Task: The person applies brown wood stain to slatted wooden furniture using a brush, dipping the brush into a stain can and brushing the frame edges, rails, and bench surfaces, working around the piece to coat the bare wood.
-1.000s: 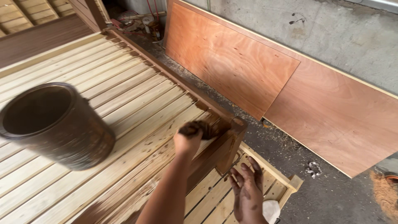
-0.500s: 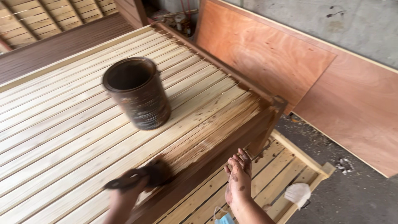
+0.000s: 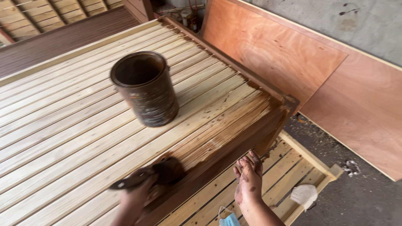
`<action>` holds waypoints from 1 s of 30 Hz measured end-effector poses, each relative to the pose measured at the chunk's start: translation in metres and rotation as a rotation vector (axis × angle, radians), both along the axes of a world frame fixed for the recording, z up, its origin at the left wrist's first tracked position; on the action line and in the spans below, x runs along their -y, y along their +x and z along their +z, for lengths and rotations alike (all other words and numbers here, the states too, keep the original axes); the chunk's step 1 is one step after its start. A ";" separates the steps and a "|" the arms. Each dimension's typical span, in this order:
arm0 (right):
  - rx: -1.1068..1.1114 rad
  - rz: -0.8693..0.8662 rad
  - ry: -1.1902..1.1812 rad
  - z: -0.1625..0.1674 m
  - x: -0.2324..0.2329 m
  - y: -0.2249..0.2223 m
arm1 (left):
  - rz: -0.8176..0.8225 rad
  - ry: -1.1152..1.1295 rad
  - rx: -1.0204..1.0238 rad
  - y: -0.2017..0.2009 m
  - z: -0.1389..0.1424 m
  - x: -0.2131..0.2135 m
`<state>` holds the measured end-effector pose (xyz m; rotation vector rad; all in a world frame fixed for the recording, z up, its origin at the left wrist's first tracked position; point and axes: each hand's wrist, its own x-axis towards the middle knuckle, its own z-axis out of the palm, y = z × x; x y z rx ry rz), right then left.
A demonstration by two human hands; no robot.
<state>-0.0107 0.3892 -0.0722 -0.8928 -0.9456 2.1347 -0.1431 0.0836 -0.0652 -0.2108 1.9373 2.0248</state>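
The only container near my hands is the round, dark brown tin can (image 3: 145,88), open at the top, standing upright on the pale wooden slats. Its rim is stained dark brown, and its wall is smeared and streaked with brown over lighter flecks, so any label on it is covered and I cannot tell its colours. At the far end, past the corner of the slatted panel, a few small cans or bottles (image 3: 184,16) stand on the ground by the wall, too small and shadowed to make out.
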 end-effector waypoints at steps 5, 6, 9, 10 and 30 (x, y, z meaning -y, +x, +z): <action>-0.029 0.031 0.085 -0.008 -0.054 -0.001 | -0.086 -0.017 -0.127 -0.019 0.019 -0.126; -0.023 0.043 0.101 -0.009 -0.067 -0.001 | -0.096 -0.083 -0.145 -0.022 0.023 -0.152; -0.040 0.053 0.152 -0.011 -0.103 -0.001 | -0.151 -0.203 -0.157 -0.031 0.030 -0.234; -0.049 0.052 0.171 -0.012 -0.114 0.000 | -0.174 -0.229 -0.152 -0.032 0.031 -0.263; -0.137 0.022 0.087 -0.084 -0.216 -0.042 | -0.057 -0.039 -0.268 -0.030 -0.034 -0.160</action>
